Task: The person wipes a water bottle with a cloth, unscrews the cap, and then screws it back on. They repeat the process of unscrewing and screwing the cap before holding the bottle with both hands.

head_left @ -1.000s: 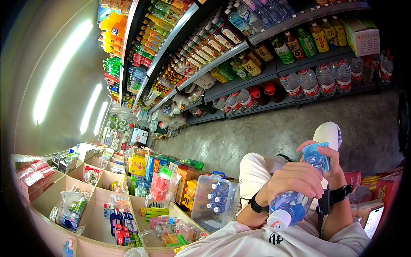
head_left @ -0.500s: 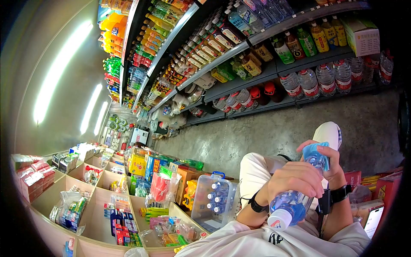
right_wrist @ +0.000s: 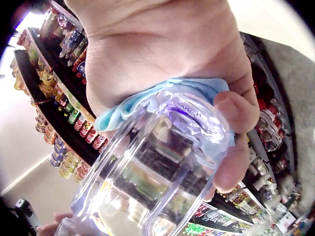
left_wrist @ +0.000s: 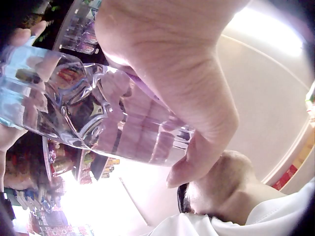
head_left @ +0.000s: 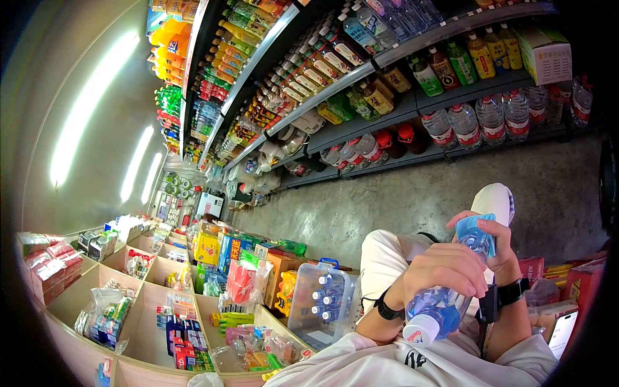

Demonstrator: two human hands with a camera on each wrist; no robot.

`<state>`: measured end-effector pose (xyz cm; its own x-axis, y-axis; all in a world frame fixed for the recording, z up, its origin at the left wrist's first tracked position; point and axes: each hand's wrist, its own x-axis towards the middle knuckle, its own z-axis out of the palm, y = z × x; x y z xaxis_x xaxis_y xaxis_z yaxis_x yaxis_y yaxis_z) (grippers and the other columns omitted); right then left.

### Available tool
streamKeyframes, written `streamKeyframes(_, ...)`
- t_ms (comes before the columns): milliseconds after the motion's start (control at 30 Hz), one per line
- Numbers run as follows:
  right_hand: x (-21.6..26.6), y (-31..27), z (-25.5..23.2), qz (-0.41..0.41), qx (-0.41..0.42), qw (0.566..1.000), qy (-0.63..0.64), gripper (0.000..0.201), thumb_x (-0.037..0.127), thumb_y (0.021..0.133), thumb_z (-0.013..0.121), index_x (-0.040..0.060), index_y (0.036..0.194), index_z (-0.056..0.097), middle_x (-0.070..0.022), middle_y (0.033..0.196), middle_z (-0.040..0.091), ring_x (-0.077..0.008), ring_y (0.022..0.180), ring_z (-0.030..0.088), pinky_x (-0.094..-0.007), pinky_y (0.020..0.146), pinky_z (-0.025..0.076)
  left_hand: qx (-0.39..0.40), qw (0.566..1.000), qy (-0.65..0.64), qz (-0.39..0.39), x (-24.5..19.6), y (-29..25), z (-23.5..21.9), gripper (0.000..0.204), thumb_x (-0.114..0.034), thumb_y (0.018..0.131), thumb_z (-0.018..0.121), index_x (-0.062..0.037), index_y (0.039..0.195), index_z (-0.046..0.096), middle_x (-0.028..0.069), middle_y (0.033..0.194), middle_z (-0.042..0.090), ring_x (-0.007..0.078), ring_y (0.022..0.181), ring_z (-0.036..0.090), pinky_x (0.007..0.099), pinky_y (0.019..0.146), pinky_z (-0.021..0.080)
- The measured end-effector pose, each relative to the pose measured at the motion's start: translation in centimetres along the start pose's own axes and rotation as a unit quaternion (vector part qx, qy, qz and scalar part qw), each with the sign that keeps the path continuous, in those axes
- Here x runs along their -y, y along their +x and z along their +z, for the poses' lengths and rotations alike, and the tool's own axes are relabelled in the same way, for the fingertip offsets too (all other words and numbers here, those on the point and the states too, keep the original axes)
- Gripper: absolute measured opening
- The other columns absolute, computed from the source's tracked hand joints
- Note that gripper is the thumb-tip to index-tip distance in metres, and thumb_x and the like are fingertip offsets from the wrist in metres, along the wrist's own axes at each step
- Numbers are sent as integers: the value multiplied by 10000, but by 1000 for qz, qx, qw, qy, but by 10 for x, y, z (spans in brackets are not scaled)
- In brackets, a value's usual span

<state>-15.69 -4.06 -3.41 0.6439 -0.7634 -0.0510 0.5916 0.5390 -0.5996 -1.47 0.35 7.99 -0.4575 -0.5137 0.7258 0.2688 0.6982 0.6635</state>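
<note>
A clear water bottle (head_left: 445, 308) with a white cap (head_left: 420, 330) lies slanted in front of the person's body, cap end toward the shirt. The left hand (head_left: 446, 269) grips it round the middle, fingers over its upper side; in the left wrist view, that hand's thumb (left_wrist: 183, 169) shows near the bottle's lower edge. At the base end, the right hand (head_left: 500, 240) holds a light blue cloth (head_left: 476, 224) around the bottle. The right wrist view shows the cloth (right_wrist: 162, 96) bunched between palm and bottle base, with fingers (right_wrist: 231, 167) curled along the side.
A clear plastic bin (head_left: 303, 322) with several small bottles stands left of the person's legs. Beside it is a wooden divided counter (head_left: 138, 329) with packaged goods. Drink shelves (head_left: 361, 71) line the far side across a concrete floor (head_left: 335, 213). A lit phone (head_left: 563, 334) lies at right.
The print on the bottle cap has shifted slightly, as the bottle has turned a little. Both hands keep almost the same place and hold.
</note>
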Motion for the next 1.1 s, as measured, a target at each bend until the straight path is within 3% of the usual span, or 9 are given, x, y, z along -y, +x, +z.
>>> streamKeyframes(1100, 1, 0, 1, 1, -2, 1000, 10, 596, 437, 824, 605, -61, 1150, 648, -162, 908, 714, -238, 806, 709, -308, 761, 552, 1, 1000, 12, 4, -1, 1, 0, 429, -255, 817, 835, -19, 1068, 581, 179, 878, 714, 338, 779, 725, 518, 754, 576)
